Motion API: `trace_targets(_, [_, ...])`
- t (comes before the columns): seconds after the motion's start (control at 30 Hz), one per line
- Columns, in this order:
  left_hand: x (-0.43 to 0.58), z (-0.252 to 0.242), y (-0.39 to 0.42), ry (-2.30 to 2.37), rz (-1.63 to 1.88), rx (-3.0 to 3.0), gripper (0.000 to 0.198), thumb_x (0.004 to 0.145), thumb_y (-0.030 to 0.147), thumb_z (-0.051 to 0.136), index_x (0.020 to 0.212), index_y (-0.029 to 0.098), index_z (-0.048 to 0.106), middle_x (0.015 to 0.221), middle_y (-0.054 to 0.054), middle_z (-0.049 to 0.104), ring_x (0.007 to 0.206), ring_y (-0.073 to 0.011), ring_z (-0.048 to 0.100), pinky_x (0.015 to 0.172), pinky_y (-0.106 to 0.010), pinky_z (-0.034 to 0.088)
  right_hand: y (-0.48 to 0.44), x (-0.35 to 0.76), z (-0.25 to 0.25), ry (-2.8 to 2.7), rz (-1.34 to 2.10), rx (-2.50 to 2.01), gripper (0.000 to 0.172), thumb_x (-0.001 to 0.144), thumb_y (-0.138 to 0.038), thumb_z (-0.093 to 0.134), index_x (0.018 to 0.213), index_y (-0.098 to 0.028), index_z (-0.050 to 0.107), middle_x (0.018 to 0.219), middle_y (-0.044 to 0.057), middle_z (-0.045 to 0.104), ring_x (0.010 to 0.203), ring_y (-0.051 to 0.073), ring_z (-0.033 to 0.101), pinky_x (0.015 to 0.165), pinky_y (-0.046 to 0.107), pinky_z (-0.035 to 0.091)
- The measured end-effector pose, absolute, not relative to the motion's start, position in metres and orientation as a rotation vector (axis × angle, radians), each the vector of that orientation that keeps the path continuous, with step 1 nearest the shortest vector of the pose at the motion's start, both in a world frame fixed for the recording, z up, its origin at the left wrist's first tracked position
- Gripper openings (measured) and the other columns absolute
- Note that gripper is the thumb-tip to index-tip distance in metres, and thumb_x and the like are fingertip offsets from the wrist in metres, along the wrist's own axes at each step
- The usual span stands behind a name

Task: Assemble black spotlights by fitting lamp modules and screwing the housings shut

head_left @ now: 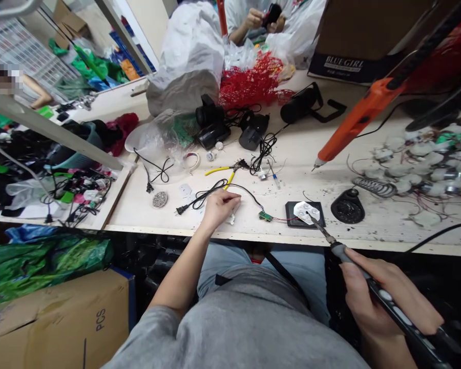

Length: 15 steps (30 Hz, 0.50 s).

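I can't make out what the fingertips of the left hand (pixel 219 209) pinch; the knuckles hide it from me. The rear of the soldering iron (pixel 386 297) blurs away at lower right, and the right hand (pixel 392 292) covers part of its handle. Its tip is too small on my screen to show whether it touches the white plate (pixel 302 209). Parts on the green circuit board (pixel 265 216), low centre, are too tiny to read. The top edge crops a co-worker (pixel 241 32); I can't identify their dark object (pixel 272 15). Lower left, the frame cuts off a cardboard box (pixel 61 323).
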State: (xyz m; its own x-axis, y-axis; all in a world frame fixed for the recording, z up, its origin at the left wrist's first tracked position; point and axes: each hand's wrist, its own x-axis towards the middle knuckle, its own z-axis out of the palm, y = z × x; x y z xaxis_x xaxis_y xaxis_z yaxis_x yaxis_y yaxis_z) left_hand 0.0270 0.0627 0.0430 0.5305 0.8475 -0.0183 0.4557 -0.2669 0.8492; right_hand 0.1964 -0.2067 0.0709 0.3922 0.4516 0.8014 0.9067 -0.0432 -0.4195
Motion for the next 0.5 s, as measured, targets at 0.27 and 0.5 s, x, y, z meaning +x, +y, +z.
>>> trace_targets(0.27, [0.038, 0.051, 0.051, 1.086, 0.316, 1.558, 0.025, 0.066, 0.03, 0.083, 0.086, 0.015, 0.08, 0.059, 0.001, 0.066, 0.052, -0.0101, 0.053, 0.051, -0.022, 0.042, -0.215, 0.192, 0.07, -1.216, -0.433, -1.732, 0.033, 0.082, -0.001, 0.072, 0.11, -0.017, 0.074, 0.087, 0.005, 0.077, 0.069, 0.017, 0.069, 0.066, 0.03, 0.056])
trace_targets(0.5, [0.045, 0.053, 0.045, 1.047, 0.355, 1.709, 0.01, 0.069, 0.027, 0.078, 0.072, 0.018, 0.077, 0.073, -0.003, 0.074, 0.063, -0.0131, 0.061, 0.057, -0.023, 0.046, -0.218, 0.196, 0.07, -1.216, -0.455, -1.726, 0.034, 0.081, 0.0, 0.072, 0.11, -0.016, 0.073, 0.087, 0.006, 0.076, 0.07, 0.017, 0.069, 0.066, 0.029, 0.056])
